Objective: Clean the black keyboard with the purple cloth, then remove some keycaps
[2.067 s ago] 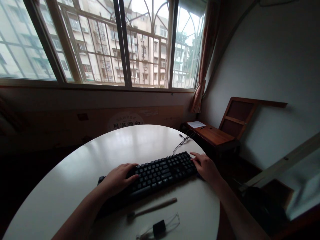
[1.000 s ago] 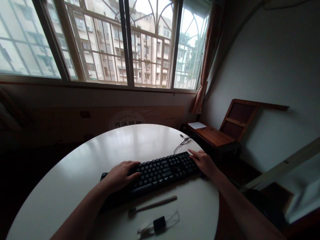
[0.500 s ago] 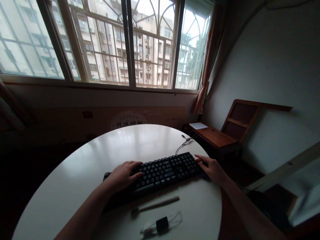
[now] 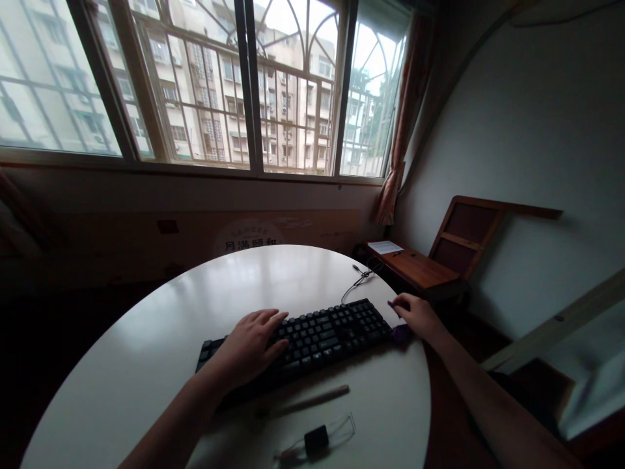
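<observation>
A black full-size keyboard point(image 4: 327, 335) lies at a slant on the white round table point(image 4: 161, 339). My left hand point(image 4: 254, 342) is over its left part, fingers stretched out, covering many keys. Just past the keyboard's right end, my right hand point(image 4: 415, 314) pinches a small dark purple piece point(image 4: 390, 304); its kind is too small to tell. Below that hand a purple lump point(image 4: 402, 333) rests against the keyboard's right end. Nearer me lie a slim brush point(image 4: 315, 398), its head in shadow, and a wire keycap puller point(image 4: 316, 441) with a black block.
The keyboard's cable point(image 4: 360, 280) lies bundled behind it at the table's far right edge. A wooden bench point(image 4: 415, 267) bearing a white paper point(image 4: 385, 247) stands beyond the table. A barred window point(image 4: 293, 117) fills the far wall.
My right hand has moved from the keyboard's right keys to just off its right end, fingers now pinched, and the purple lump shows. My left hand has shifted slightly right along the keyboard.
</observation>
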### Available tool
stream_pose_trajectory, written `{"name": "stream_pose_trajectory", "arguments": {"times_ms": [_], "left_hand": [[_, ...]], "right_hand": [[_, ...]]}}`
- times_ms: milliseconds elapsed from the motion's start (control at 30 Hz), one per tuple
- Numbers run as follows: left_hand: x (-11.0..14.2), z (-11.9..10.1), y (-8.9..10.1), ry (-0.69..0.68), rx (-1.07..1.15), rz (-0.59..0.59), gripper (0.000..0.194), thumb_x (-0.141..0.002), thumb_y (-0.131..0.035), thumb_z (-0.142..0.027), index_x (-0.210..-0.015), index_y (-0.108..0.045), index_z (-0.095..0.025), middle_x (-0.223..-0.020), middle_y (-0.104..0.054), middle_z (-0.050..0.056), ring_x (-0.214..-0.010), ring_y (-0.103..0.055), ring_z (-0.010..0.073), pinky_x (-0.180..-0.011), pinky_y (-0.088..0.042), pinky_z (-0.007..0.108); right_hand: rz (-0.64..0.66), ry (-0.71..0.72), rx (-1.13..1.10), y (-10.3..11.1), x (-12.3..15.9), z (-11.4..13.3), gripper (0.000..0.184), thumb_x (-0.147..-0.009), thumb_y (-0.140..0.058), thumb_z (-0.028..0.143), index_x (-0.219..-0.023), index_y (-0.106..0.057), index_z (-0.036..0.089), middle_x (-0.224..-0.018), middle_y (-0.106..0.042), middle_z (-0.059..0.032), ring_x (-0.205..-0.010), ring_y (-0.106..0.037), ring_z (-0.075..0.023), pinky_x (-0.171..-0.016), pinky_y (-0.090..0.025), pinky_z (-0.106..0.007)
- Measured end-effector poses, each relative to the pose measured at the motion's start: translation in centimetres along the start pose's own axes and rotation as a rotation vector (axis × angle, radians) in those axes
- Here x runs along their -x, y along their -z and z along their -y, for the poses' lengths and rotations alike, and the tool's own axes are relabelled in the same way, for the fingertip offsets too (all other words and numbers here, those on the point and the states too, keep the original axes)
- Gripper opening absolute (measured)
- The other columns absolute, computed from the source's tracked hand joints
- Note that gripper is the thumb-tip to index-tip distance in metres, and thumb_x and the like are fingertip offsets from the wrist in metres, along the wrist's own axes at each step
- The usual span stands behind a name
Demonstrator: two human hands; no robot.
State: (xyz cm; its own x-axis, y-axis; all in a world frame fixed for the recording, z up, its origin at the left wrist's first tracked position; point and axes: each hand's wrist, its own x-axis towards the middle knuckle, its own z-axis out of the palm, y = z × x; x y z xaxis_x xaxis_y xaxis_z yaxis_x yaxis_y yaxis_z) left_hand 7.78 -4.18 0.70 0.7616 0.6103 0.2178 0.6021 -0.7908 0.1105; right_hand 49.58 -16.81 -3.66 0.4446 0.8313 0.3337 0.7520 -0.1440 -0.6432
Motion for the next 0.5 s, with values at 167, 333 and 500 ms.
{"name": "stream_pose_trajectory", "arguments": {"times_ms": [167, 333, 500], "left_hand": [[-0.2, -2.4, -1.3, -0.089, 0.011, 0.042, 0.061, -0.092, -0.045, -0.057, -0.145, -0.042, -0.028, -0.153, -0.040, 0.007, -0.141, -0.035, 0.0291, -0.117, -0.024, 0.049], [-0.2, -2.5, -2.5, -0.126, 0.026, 0.075, 0.064, -0.092, -0.041, -0.064, -0.147, -0.040, -0.031, -0.156, -0.034, 0.007, -0.143, -0.030, 0.0315, -0.117, -0.020, 0.055], [-0.2, -2.4, -2.5, -0.122, 0.009, 0.102, 0.068, -0.091, -0.036, -0.068, -0.149, -0.036, -0.033, -0.158, -0.028, 0.007, -0.145, -0.024, 0.0309, -0.117, -0.017, 0.056]], "right_hand": [[-0.214, -0.046, -0.021, 1.0, -2.8, 0.3, 0.030, -0.085, -0.055, 0.043, -0.095, -0.067, 0.017, -0.099, -0.071, -0.0143, -0.097, -0.064, -0.0294, -0.085, -0.046, -0.039], [0.000, -0.080, -0.173, -1.6, -4.1, 1.0, 0.026, -0.076, -0.069, 0.042, -0.075, -0.070, 0.016, -0.074, -0.073, -0.0093, -0.072, -0.068, -0.0234, -0.066, -0.052, -0.031], [0.173, -0.171, -0.327, -4.0, -4.6, 1.2, 0.022, -0.076, -0.072, 0.035, -0.075, -0.073, 0.013, -0.071, -0.074, -0.0082, -0.065, -0.068, -0.0187, -0.060, -0.052, -0.025]]}}
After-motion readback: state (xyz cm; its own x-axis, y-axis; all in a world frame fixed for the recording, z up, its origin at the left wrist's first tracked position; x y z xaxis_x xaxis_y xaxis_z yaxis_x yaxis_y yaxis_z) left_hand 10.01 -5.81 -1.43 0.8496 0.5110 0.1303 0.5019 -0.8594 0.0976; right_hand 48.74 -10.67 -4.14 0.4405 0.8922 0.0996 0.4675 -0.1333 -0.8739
